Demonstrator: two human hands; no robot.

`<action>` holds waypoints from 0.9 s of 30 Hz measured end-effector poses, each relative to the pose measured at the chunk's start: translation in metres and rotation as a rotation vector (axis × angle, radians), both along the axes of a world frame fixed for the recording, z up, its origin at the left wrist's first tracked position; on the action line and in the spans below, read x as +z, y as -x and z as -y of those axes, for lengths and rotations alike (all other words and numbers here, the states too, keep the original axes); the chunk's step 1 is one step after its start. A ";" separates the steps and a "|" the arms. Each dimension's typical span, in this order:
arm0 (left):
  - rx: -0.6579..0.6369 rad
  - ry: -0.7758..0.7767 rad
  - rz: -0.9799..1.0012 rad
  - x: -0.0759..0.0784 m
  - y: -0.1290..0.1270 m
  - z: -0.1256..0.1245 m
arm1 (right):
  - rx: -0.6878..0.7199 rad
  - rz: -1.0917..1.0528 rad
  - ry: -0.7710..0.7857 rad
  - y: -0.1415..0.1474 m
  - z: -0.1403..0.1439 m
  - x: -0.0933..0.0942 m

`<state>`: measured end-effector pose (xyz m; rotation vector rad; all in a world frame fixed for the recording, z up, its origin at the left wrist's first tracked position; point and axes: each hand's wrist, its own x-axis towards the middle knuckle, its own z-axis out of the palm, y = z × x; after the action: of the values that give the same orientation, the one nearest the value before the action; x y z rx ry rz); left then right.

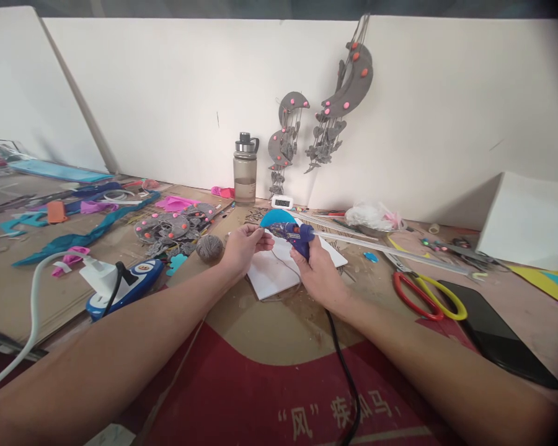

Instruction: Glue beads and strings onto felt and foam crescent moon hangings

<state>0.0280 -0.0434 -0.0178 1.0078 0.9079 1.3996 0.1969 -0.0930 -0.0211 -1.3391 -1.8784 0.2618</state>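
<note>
My right hand (317, 266) is wrapped round the handle of a blue glue gun (294, 233), its nozzle pointing left. A long clear glue stick (390, 249) sticks out of the gun's back. Close to the nozzle, my left hand (246, 244) pinches a thin grey-brown yarn (283, 263), which trails down over a white sheet (272, 280). Just behind the gun lies a blue round piece (278, 217), partly hidden by the gun and fingers. A ball of grey yarn (209, 248) rests left of my left hand.
Red-and-yellow scissors (418, 295) and a black phone (497, 331) lie at right. A power strip (125, 285) with a plug is at left, near grey felt pieces (174, 226). Behind stand a water bottle (245, 173) and a small clock (282, 202); grey moon hangings (351, 83) hang on the white board.
</note>
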 end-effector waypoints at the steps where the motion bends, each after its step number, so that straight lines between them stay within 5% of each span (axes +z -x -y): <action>1: -0.005 -0.008 0.004 0.000 0.001 -0.001 | 0.001 -0.004 0.001 0.000 0.000 0.000; 7: 0.045 -0.046 0.067 -0.001 0.007 -0.006 | 0.004 -0.146 0.030 -0.002 -0.003 0.000; 11: 0.071 -0.093 0.102 0.006 0.008 -0.003 | -0.026 -0.296 0.213 -0.010 -0.015 0.010; 17: 0.022 -0.162 0.096 0.021 0.001 0.012 | -0.214 0.133 0.388 -0.033 -0.041 0.022; 22: -0.036 -0.212 0.125 0.029 -0.005 0.026 | -0.241 0.242 0.293 -0.043 -0.040 0.020; 25: -0.044 -0.191 0.099 0.031 -0.008 0.032 | -0.287 0.259 0.002 -0.035 -0.025 0.025; 27: -0.010 -0.194 0.043 0.031 -0.009 0.033 | -0.166 0.140 -0.138 -0.022 -0.014 0.029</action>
<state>0.0370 -0.0760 0.0130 1.1206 0.7448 1.5171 0.2189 -0.0791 0.0081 -1.4393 -1.8495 -0.0466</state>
